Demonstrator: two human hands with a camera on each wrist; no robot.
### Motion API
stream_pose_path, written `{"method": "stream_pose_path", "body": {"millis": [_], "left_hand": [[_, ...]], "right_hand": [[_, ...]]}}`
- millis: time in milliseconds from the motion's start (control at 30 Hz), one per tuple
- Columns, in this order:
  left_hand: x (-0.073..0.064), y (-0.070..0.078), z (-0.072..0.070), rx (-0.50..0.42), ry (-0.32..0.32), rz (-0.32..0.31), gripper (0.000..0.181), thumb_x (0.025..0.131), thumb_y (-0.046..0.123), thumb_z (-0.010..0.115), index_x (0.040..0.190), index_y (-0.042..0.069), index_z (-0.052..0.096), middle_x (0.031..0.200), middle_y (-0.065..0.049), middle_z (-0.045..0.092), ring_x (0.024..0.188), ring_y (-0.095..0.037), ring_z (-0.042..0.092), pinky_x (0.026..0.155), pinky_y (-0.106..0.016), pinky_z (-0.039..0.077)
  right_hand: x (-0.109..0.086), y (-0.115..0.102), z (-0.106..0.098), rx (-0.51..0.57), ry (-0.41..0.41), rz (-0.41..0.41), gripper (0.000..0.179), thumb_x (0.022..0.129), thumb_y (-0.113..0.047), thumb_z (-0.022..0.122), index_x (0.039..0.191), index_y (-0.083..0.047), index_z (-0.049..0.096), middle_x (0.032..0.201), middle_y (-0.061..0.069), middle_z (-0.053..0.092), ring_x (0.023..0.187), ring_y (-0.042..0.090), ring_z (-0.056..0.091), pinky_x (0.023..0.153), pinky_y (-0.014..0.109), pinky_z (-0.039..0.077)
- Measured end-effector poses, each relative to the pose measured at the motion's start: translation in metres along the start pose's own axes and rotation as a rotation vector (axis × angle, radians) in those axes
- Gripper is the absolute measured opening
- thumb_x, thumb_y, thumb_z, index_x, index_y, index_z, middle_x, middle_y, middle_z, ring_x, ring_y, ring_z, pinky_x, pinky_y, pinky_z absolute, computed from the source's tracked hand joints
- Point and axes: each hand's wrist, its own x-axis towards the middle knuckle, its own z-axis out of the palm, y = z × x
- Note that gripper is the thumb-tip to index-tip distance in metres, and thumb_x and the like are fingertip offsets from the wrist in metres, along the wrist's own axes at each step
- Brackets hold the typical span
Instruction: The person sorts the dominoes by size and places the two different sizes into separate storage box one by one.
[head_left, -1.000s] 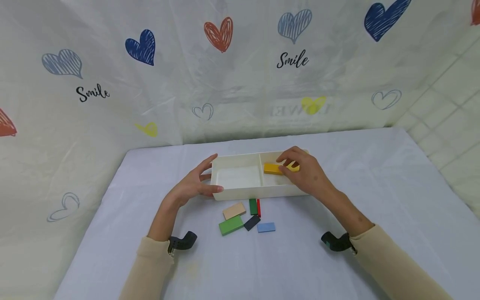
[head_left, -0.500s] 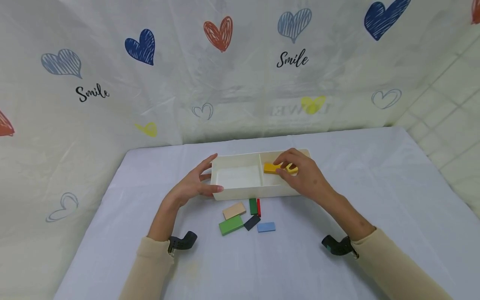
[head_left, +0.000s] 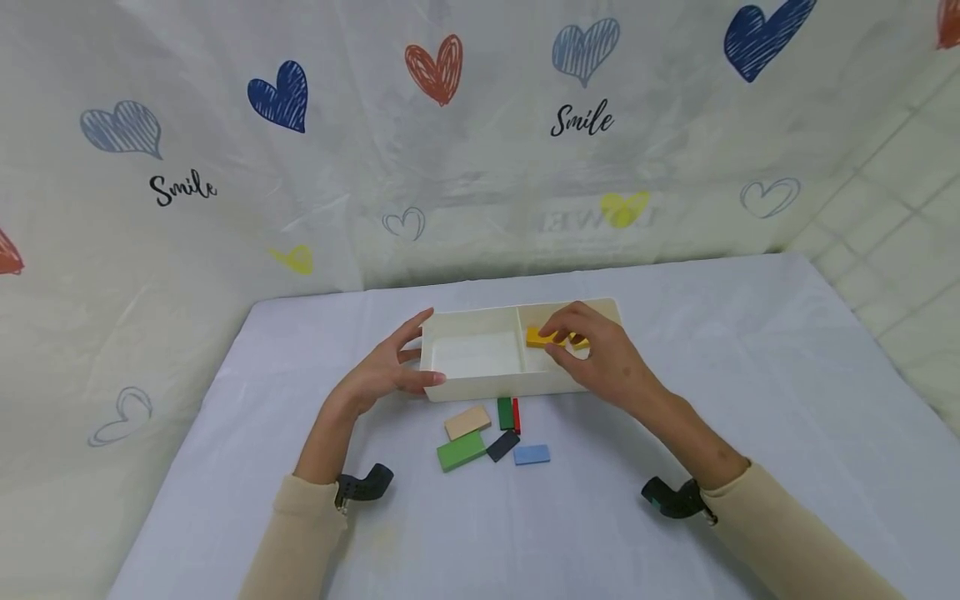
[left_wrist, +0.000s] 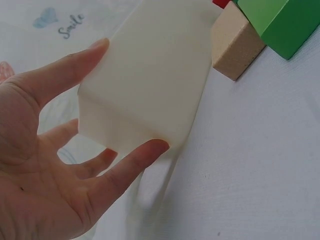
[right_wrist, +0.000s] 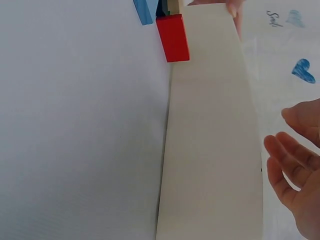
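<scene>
A long white box [head_left: 480, 387] with a divider lies across the table. My left hand [head_left: 386, 367] grips its left end, thumb on the near wall and index finger at the far corner. In the left wrist view, thumb and fingers straddle that end [left_wrist: 145, 85]. My right hand [head_left: 600, 350] hovers over the right compartment, fingers bent above yellow blocks [head_left: 534, 337] that it partly hides. In the right wrist view, a gap shows between thumb and fingers [right_wrist: 295, 165], with nothing seen in it; contact with the yellow blocks cannot be made out.
Before the box lie loose blocks: tan [head_left: 467, 422], light green [head_left: 461, 451], dark green [head_left: 506, 413], red [head_left: 516, 414], black [head_left: 503, 446] and blue [head_left: 532, 454]. A white cloth covers the table [head_left: 450, 533]. A curtain with printed hearts [head_left: 435, 68] hangs behind.
My right hand has shifted slightly left and nearer over the right compartment, uncovering the box's far right corner. The left hand, the box and the loose blocks stay put.
</scene>
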Motion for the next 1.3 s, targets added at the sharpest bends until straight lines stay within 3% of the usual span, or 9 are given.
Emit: {"method": "stream_pose_path", "body": {"millis": [133, 300, 567, 1067, 1300], "left_hand": [[-0.002, -0.002, 0.0, -0.001, 0.005, -0.012, 0.107, 0.083, 0.021, 0.087, 0.163, 0.047, 0.022, 0.172, -0.004, 0.019, 0.155, -0.038, 0.034, 0.084, -0.039, 0.061], [-0.002, -0.002, 0.0, 0.004, 0.011, -0.015, 0.104, 0.083, 0.022, 0.087, 0.16, 0.052, 0.025, 0.17, 0.0, 0.022, 0.154, -0.036, 0.035, 0.084, -0.039, 0.061], [0.0, -0.003, 0.001, 0.006, 0.006, -0.004, 0.105, 0.084, 0.021, 0.086, 0.163, 0.047, 0.023, 0.171, -0.001, 0.022, 0.154, -0.037, 0.036, 0.084, -0.04, 0.062], [0.002, -0.001, 0.0, 0.006, 0.01, 0.003, 0.104, 0.083, 0.022, 0.087, 0.16, 0.052, 0.024, 0.17, -0.001, 0.023, 0.154, -0.036, 0.036, 0.085, -0.04, 0.062], [0.001, -0.002, -0.001, 0.008, -0.001, 0.012, 0.104, 0.085, 0.021, 0.085, 0.164, 0.046, 0.022, 0.173, -0.006, 0.017, 0.155, -0.04, 0.032, 0.085, -0.04, 0.061]], "right_hand": [[-0.003, -0.005, 0.004, 0.0, 0.002, -0.021, 0.018, 0.091, -0.006, 0.079, 0.107, -0.012, 0.075, 0.109, -0.001, 0.069, 0.094, 0.017, 0.067, 0.084, 0.036, 0.06], [-0.007, -0.009, 0.008, 0.015, -0.003, -0.042, 0.019, 0.091, -0.005, 0.079, 0.108, -0.013, 0.075, 0.11, -0.003, 0.069, 0.094, 0.015, 0.068, 0.084, 0.038, 0.06], [-0.01, -0.013, 0.011, 0.035, -0.007, -0.1, 0.022, 0.09, -0.002, 0.079, 0.106, -0.016, 0.074, 0.108, -0.004, 0.068, 0.092, 0.014, 0.067, 0.082, 0.023, 0.055], [-0.018, -0.026, 0.015, 0.042, -0.082, -0.103, 0.02, 0.092, -0.007, 0.078, 0.107, -0.02, 0.072, 0.109, -0.001, 0.068, 0.096, 0.01, 0.066, 0.086, 0.037, 0.06], [-0.022, -0.031, 0.02, 0.069, -0.107, -0.107, 0.019, 0.093, -0.007, 0.077, 0.107, -0.018, 0.072, 0.11, -0.001, 0.067, 0.097, 0.013, 0.065, 0.085, 0.037, 0.06]]}}
